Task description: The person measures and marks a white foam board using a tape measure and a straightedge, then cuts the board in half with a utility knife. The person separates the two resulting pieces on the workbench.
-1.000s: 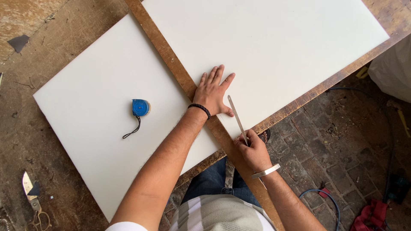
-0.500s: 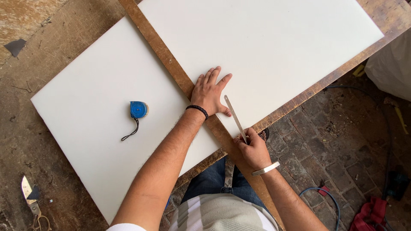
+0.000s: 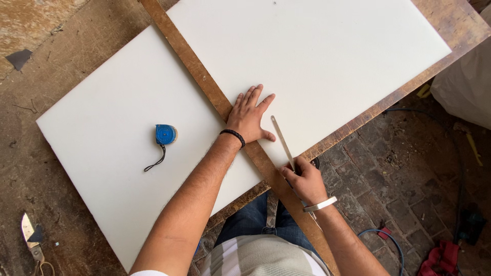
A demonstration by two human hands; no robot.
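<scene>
Pressing flat with fingers spread, the left hand holds the long brown wooden straightedge across the large white rectangular board, while the right hand is clenched around a thin grey metal blade lying on the board beside that strip. A blue round tape measure rests left of the strip, well apart. The board lies on a worn brown wooden table, with a dirty brick floor on the right.

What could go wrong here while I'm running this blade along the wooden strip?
The left hand lies flat on the wooden strip, its thumb close to the thin metal blade that the right hand holds: a slip might nick it. The strip could also shift on the white sheet, spoiling the line.
</scene>
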